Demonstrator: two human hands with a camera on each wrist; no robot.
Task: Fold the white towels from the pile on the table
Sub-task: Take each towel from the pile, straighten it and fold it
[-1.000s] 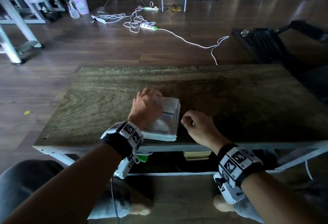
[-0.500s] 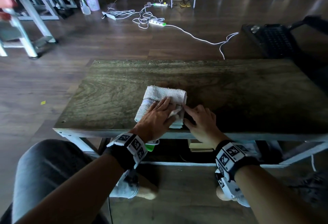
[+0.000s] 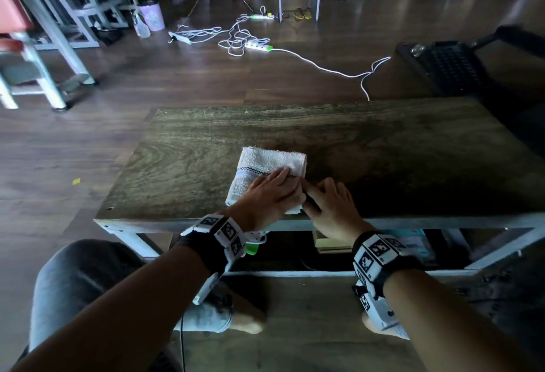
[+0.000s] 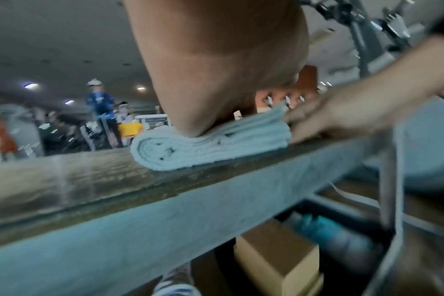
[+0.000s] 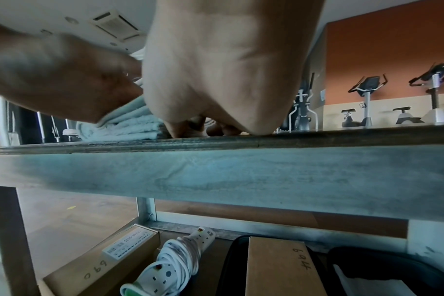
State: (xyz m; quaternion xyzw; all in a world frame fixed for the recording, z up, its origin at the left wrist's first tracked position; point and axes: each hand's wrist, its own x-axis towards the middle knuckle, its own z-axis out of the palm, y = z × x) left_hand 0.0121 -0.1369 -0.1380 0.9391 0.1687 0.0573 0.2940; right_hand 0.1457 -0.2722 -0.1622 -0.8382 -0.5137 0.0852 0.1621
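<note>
One folded white towel (image 3: 265, 159) with a dark checked stripe lies near the front edge of the wooden table (image 3: 383, 150). My left hand (image 3: 271, 191) lies flat on its near half and presses it down with straight fingers. The left wrist view shows the palm (image 4: 216, 80) bearing on the stacked layers of the towel (image 4: 190, 152). My right hand (image 3: 327, 200) rests on the table just right of the towel, fingers loosely bent and fingertips touching its right edge. In the right wrist view the towel (image 5: 129, 126) sits left of my right hand (image 5: 216, 70). No pile of other towels shows.
Under the table are cardboard boxes (image 5: 276, 266) and a coiled white power strip (image 5: 175, 258). White cables (image 3: 236, 38) trail over the floor beyond the table. A black chair (image 3: 454, 68) stands at the far right, metal frames (image 3: 59, 47) at the far left.
One second ago my left hand was curled over the towel and my right hand was a fist apart from it. Now the left lies flat on the towel and the right touches its right edge.
</note>
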